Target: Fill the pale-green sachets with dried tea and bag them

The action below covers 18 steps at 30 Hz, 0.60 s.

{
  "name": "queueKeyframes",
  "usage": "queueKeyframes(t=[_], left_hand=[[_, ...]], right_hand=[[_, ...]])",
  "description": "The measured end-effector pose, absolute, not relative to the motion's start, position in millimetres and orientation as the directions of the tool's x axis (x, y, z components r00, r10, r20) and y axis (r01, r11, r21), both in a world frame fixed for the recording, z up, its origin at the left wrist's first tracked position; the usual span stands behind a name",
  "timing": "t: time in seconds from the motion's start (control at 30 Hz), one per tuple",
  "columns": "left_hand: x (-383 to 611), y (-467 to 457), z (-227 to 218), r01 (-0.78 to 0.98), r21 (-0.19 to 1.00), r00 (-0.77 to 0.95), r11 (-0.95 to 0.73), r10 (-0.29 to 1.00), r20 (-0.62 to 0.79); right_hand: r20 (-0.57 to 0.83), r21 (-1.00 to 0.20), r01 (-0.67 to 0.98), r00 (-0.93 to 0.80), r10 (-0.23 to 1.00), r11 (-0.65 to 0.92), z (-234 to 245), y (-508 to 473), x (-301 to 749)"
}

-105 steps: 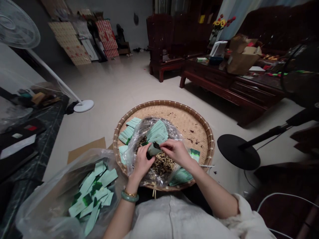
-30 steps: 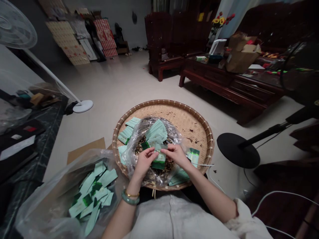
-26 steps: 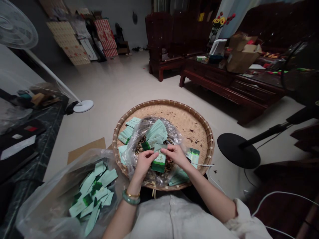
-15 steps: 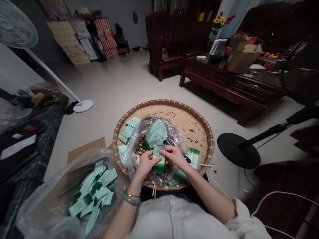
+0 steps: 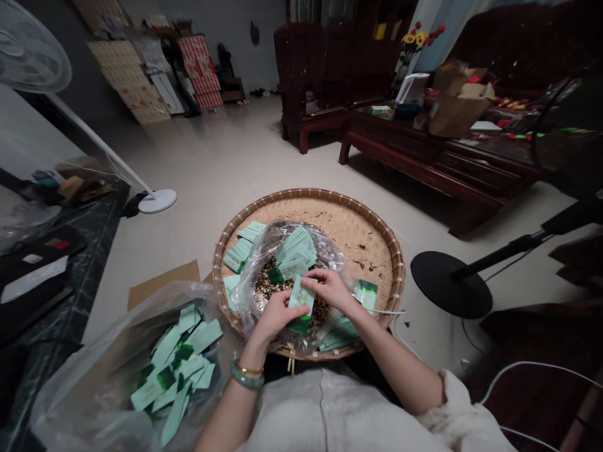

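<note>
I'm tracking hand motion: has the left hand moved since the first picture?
Yes: the left hand has shifted slightly right and toward the near rim of the woven tray.

We can read no words, brands or numbers anywhere. On the mint-green packet (image 5: pixel 299 297) at the middle we make out a printed design, too small to decipher. The white sheet (image 5: pixel 35 278) and the red patch (image 5: pixel 57 242) at the far left show us nothing legible, nor does the small green-and-white box (image 5: pixel 380 110).
</note>
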<state>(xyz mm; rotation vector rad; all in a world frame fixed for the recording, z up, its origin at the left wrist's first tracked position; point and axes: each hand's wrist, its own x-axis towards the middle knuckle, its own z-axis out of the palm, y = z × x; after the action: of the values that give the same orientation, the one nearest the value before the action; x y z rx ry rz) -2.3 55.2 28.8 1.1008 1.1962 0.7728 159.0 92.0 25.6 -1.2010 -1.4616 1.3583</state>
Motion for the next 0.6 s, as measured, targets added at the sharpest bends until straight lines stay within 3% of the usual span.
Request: queueKeyframes(t=[0.2, 0.5, 0.6], left_hand=[[-1.7, 53.8, 34.4, 0.177, 0.941, 0.317, 0.287, 0.889, -0.331], [-10.3, 49.8, 22.7, -0.009, 0.940, 0.294, 0.342, 0.899, -0.324], [-7.6, 48.0, 26.6, -0.060, 0.908, 0.364, 0.414, 0.856, -0.366]], right_hand=[[0.043, -0.929, 0.332, -0.335, 0.941, 0.161, 36.1, 100.6, 161.2], [0.061, -0.940, 0.316, -0.207, 0.976, 0.126, 21.7, 101.2, 160.0], [0.093, -0.933, 0.326, -0.194, 0.977, 0.153, 20.4, 101.9, 159.8]])
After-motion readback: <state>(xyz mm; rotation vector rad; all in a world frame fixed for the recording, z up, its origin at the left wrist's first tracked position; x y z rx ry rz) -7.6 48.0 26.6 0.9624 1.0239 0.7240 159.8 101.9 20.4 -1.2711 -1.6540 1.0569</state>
